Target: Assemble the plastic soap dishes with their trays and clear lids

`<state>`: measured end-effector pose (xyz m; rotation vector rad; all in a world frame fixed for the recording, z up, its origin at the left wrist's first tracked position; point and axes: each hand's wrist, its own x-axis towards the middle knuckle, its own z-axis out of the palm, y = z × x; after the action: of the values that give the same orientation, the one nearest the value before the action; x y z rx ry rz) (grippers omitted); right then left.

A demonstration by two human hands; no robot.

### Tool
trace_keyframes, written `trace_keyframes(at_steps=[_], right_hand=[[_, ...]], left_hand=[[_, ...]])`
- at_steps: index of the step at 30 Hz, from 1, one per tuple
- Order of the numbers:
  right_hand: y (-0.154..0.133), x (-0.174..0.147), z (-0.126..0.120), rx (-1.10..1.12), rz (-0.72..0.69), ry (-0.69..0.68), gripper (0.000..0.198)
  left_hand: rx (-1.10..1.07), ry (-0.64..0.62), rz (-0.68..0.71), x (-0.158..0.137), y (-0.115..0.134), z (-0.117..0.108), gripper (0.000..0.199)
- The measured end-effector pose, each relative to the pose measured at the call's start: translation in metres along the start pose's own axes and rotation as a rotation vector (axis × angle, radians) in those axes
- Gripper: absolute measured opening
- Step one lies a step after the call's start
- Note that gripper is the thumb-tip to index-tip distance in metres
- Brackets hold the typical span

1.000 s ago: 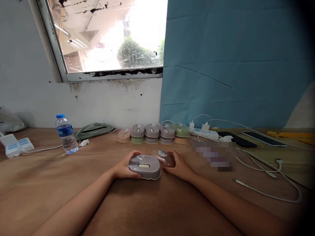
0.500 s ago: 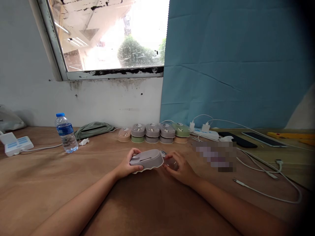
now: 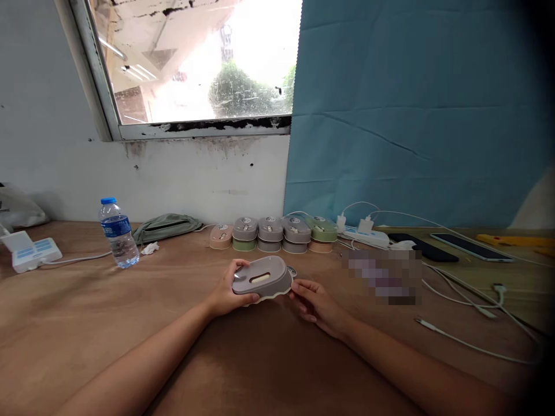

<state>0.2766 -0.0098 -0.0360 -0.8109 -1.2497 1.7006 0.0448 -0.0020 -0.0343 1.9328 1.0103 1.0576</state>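
Observation:
My left hand (image 3: 229, 292) grips the left end of a mauve-grey oval plastic box (image 3: 281, 276), thumb along the near side and fingers behind. The box is tilted, so its flat face with a long slot shows, a pale strip visible inside the slot. Its lower rim is wavy and cream-coloured. At the right end, my right hand (image 3: 314, 303) pinches that rim between thumb and index finger, the other fingers loosely curled below. A small round black-and-white label (image 3: 292, 270) shows just behind the box's right end.
Behind the hands stand stacked oval boxes in grey (image 3: 270, 229), green (image 3: 324, 229) and peach (image 3: 221, 237). To the left are a water bottle (image 3: 119, 237), a crumpled tissue (image 3: 150, 248) and a green pouch (image 3: 167, 226). Phones (image 3: 472, 247), a power strip (image 3: 366, 236) and white cables (image 3: 459, 341) lie right.
The box has tipped so its slotted face shows more. My right hand has moved from just beside the box onto its right rim. The view has shifted slightly.

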Motion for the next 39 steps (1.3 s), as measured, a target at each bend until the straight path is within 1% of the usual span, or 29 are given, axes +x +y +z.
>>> trace_keyframes(at_steps=[2,4,6,8,10,12,13,15,16,18,21,23,28,33,36,39], right_hand=[[0.000,0.001,-0.001,0.026,0.033,-0.018,0.027],[0.000,0.002,-0.002,0.041,0.038,0.004,0.027],[0.000,0.003,-0.003,0.049,0.042,0.026,0.026],[0.000,0.003,-0.004,0.050,0.055,0.019,0.026],[0.001,0.003,-0.004,0.046,0.075,-0.016,0.025],[0.001,0.002,-0.003,0.038,0.090,-0.047,0.024],[0.000,0.002,-0.003,0.033,0.098,-0.057,0.023],[0.000,0.002,-0.002,0.025,0.109,-0.064,0.023],[0.000,0.002,-0.002,0.022,0.112,-0.067,0.023],[-0.001,0.003,-0.002,0.024,0.114,-0.070,0.023],[-0.001,0.003,-0.001,0.028,0.122,-0.067,0.023],[-0.001,0.003,-0.001,0.029,0.128,-0.066,0.023],[0.001,0.004,-0.003,0.012,0.146,-0.066,0.022],[0.003,0.006,-0.007,-0.008,0.164,-0.116,0.023],[0.003,0.007,-0.008,-0.016,0.170,-0.122,0.021],[0.002,0.007,-0.007,-0.020,0.181,-0.112,0.021]], left_hand=[[-0.041,0.048,0.025,0.002,-0.003,-0.001,0.060],[-0.090,0.150,0.038,0.005,-0.007,-0.005,0.053],[-0.112,0.302,0.002,0.009,-0.013,-0.012,0.048],[-0.084,0.488,-0.077,0.013,-0.020,-0.023,0.046],[0.026,0.700,-0.176,0.017,-0.028,-0.039,0.047],[0.239,0.899,-0.279,0.019,-0.038,-0.057,0.053],[0.369,0.974,-0.326,0.019,-0.043,-0.065,0.057],[0.601,1.065,-0.396,0.017,-0.053,-0.081,0.060],[0.685,1.087,-0.426,0.016,-0.056,-0.087,0.060],[0.771,1.099,-0.510,0.015,-0.062,-0.096,0.060],[0.775,1.078,-0.653,0.018,-0.068,-0.102,0.061],[0.774,1.060,-0.704,0.024,-0.071,-0.104,0.062],[0.773,1.012,-0.759,0.051,-0.082,-0.115,0.064],[0.725,0.971,-0.789,0.074,-0.099,-0.126,0.069],[0.690,0.911,-0.753,0.079,-0.106,-0.129,0.079],[0.640,0.918,-0.691,0.076,-0.109,-0.131,0.091]])
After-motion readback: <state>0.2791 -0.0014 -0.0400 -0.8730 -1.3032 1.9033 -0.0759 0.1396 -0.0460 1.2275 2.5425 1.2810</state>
